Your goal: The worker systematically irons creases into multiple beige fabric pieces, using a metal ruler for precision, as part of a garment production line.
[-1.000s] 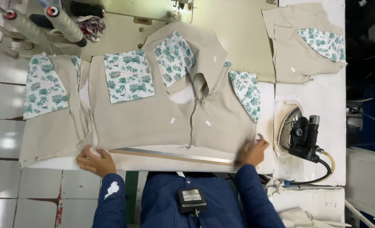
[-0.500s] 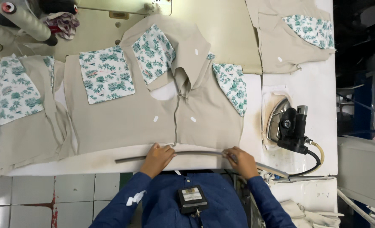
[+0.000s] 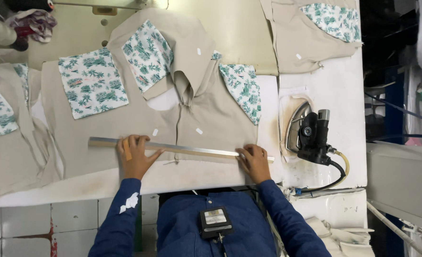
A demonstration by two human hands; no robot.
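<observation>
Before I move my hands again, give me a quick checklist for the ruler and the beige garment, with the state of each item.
1. Left hand pressing on the metal ruler: ok.
2. Right hand at the ruler's right end: ok.
3. Ruler lies across the lower part of the beige garment: ok.
4. Garment flat under the ruler: cannot tell, hands cover parts.
5. Steam iron parked apart from the garment, on its rest to the right: ok.
6. Iron hot or cold: cannot tell.

A small rectangular dark device with a pale printed label (image 3: 215,220) hangs on the blue shirt front, just off the bench's near edge. Small white rectangular stickers (image 3: 199,131) dot the beige garment near the bench's middle.
</observation>
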